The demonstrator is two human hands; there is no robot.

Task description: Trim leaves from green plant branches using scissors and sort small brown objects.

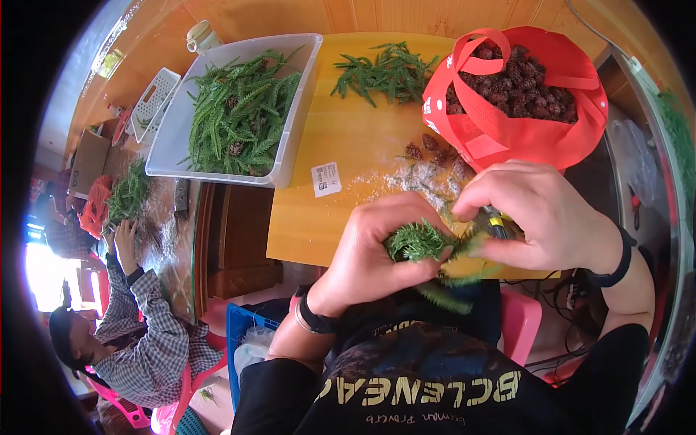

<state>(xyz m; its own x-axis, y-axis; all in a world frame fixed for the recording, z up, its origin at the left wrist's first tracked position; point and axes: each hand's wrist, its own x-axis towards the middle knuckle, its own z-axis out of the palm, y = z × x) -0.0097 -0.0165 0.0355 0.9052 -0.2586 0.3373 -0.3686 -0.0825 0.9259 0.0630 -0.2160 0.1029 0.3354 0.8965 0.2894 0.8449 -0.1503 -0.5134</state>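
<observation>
My left hand [388, 250] is wrapped around a bunch of green pine sprigs [417, 241] above the table's near edge. Beside it, my right hand [540, 210] pinches at the stem side of the bunch. The sprig ends there are smeared by motion. Partly behind my right hand lies a tool with a yellow and black handle [496, 223]; its kind is hidden. Just beyond my hands, white flakes [428, 181] are scattered on the table, with a few loose pine cones [431, 147] near them.
A clear plastic bin [283, 163] of pine sprigs and cones stands left on the yellow table [312, 225]. More sprigs [388, 72] lie at the back. A red bag [536, 141] of pine cones stands right. Another person [148, 341] handles greenery at a table on the left.
</observation>
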